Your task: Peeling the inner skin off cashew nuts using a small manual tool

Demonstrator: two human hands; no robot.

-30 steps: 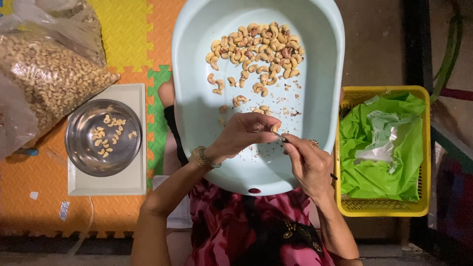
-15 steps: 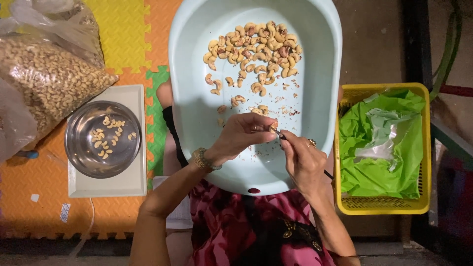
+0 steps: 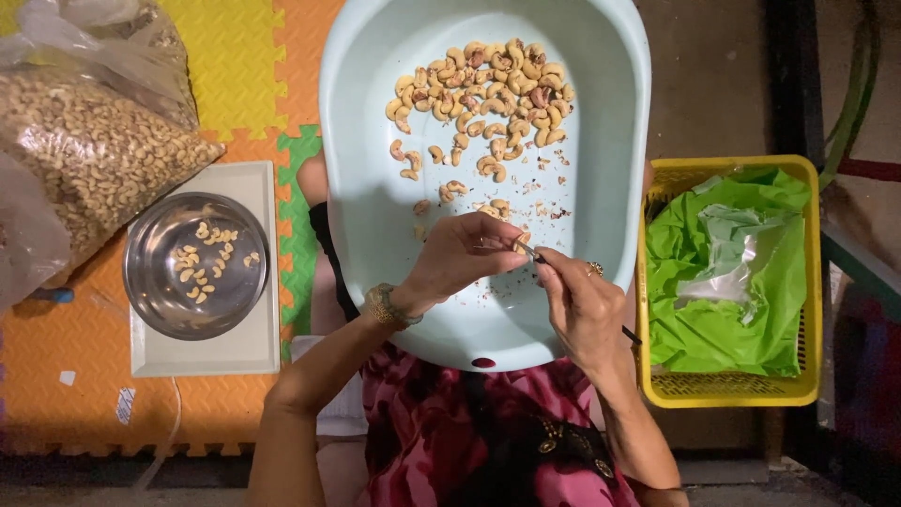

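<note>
Left hand [image 3: 465, 255] fingers [image 3: 502, 246] are pinching a cashew [image 3: 522, 238], mostly hidden. Right hand [image 3: 582, 310] fingers are gripping a thin dark tool [image 3: 531, 252], its tip touching the nut, its shaft mostly covered. Both are hovering over the pale blue basin [image 3: 375, 216] near its front rim; the cashew pile [image 3: 483, 94] is lying toward the far rim.

Your left hand [image 3: 460, 255] pinches a cashew [image 3: 519, 244]; your right hand [image 3: 582, 305] holds a thin pick [image 3: 531, 253] against it, over the pale blue tub [image 3: 375, 207] of cashews.
</note>
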